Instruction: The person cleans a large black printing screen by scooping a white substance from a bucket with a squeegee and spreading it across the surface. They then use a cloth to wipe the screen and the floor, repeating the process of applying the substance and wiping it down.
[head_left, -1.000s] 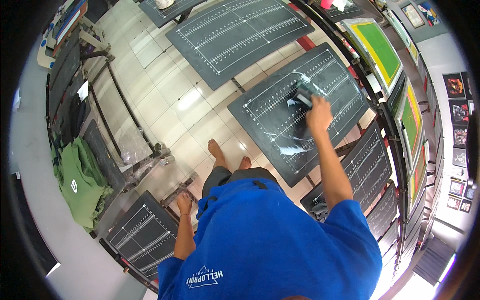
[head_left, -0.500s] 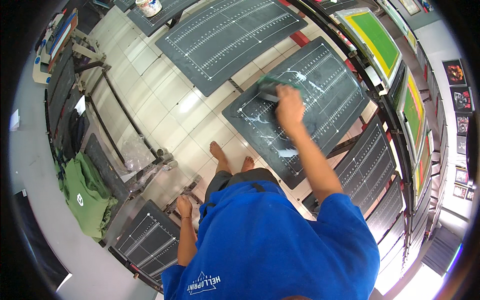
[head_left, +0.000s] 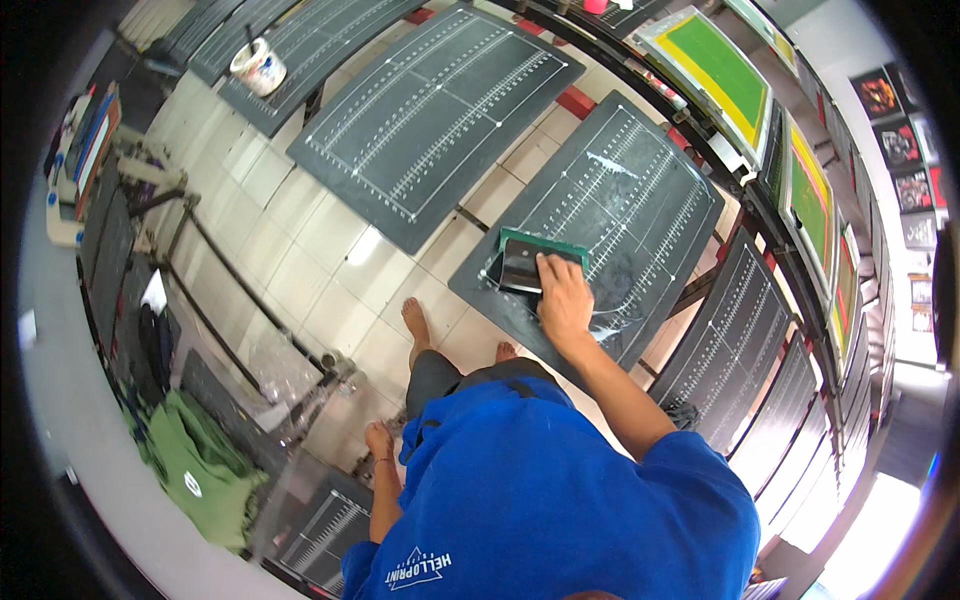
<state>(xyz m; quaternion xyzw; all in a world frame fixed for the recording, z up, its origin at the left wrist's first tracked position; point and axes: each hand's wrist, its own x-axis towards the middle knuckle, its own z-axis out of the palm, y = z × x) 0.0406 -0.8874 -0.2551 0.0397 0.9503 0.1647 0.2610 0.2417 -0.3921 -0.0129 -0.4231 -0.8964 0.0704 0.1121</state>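
"Squeegee (head_left: 525, 260), head view: where now?"

"Over the dark marked board (head_left: 630, 205), near its left corner. Shifted leftward along the board within the last second."

"Held how?"

"Clasped by its black part in the right hand (head_left: 567, 300). Left hand (head_left: 378, 438) hanging low, well apart; spread or curled, impossible to say."

"Meaning of the shift?"

"Judged: left end now reached. White smears (head_left: 610, 165) visible farther back, so coverage probably uneven."

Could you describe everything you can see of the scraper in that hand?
The scraper is wide, with a dark, shiny body, perhaps metal or plastic, and a green strip along its far edge. Gripped by the right hand, it sits on or just above the white-lined dark board, toward its left corner.
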